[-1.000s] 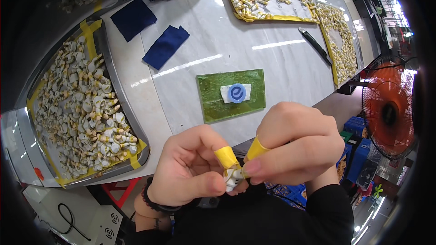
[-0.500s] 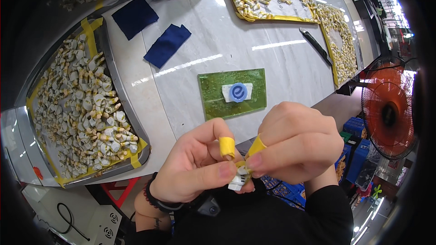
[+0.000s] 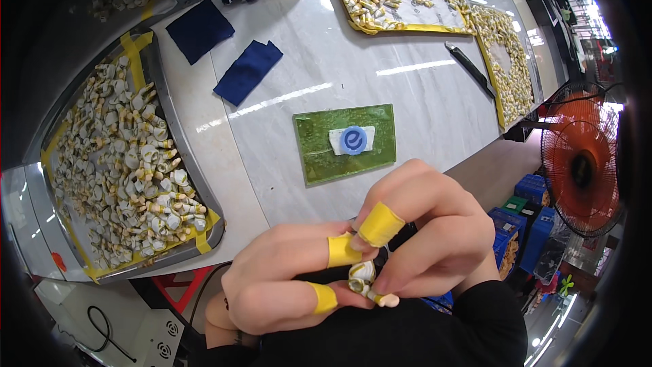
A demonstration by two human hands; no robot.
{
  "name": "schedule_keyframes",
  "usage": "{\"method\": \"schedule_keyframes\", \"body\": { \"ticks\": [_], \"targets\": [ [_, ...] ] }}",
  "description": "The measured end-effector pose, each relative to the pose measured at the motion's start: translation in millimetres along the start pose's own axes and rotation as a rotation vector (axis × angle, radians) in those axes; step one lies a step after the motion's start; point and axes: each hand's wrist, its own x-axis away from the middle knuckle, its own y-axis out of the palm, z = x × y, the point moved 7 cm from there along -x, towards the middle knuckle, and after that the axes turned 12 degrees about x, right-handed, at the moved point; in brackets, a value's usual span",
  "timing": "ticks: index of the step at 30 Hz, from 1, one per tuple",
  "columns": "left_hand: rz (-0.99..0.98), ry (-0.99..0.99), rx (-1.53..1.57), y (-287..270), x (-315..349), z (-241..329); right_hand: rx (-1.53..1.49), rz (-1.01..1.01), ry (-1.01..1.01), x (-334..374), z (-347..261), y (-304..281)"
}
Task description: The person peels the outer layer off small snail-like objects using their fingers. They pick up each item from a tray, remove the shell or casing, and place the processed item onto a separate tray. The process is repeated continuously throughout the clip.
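Observation:
Close in front of my body, a small white figurine with yellow trim and a peach-coloured tip is pinched between the fingertips of both hands. My left hand comes from the left, back of the hand up, with yellow tape round two fingers; its thumb is mostly hidden. My right hand grips the piece from the right, its index finger taped yellow and its thumb beside the peach tip. Just beyond lies a green slab bearing a white pad and a round blue piece with a dark curved mark.
A metal tray heaped with similar small pieces stands at left. Two taped-edge trays hold more at the far right, with a black-handled knife beside them. Dark blue cloths lie at the far left. An orange fan stands at right.
My left hand has rolled over, so its back now faces up. The figurine has been turned between my fingers, its peach tip now pointing lower right. My right index finger has moved over it.

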Motion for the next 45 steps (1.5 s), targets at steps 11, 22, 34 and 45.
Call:
{"method": "schedule_keyframes", "body": {
  "ticks": [11, 22, 34, 45],
  "targets": [
    [0.003, -0.167, 0.097, 2.9, 12.3, -0.5, -0.149, 0.031, 0.044, 10.6, 0.8, 2.6],
    [0.314, -0.425, 0.953, 13.1, 10.7, -35.4, -0.017, 0.063, -0.014, 7.6, 4.3, 0.9],
    [0.338, -0.573, 1.172, 18.6, 14.3, -42.2, -0.086, 0.110, 0.051, 8.3, 3.1, -5.1],
    [0.379, -0.562, 1.045, 16.6, 11.5, -37.4, -0.124, 0.129, 0.032, 9.2, 4.0, -4.4]
  ]
}}
